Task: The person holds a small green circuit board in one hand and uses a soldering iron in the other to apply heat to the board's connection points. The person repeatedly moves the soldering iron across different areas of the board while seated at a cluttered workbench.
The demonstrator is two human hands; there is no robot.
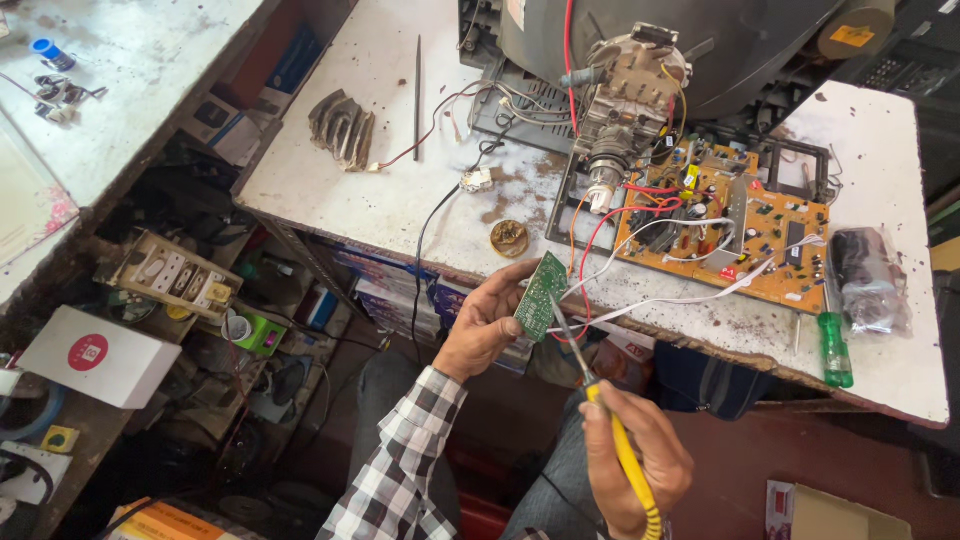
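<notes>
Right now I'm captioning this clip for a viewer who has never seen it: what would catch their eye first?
Low in the middle, the left hand holds up a small green circuit board, while the right hand points a yellow-handled soldering iron at it. Behind them on the stained white workbench lies a large orange circuit board laced with red and white wires, under the neck of an opened picture-tube television.

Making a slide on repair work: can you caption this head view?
Left hand holds a small green circuit board; right hand touches a yellow-handled soldering iron to it.
</notes>
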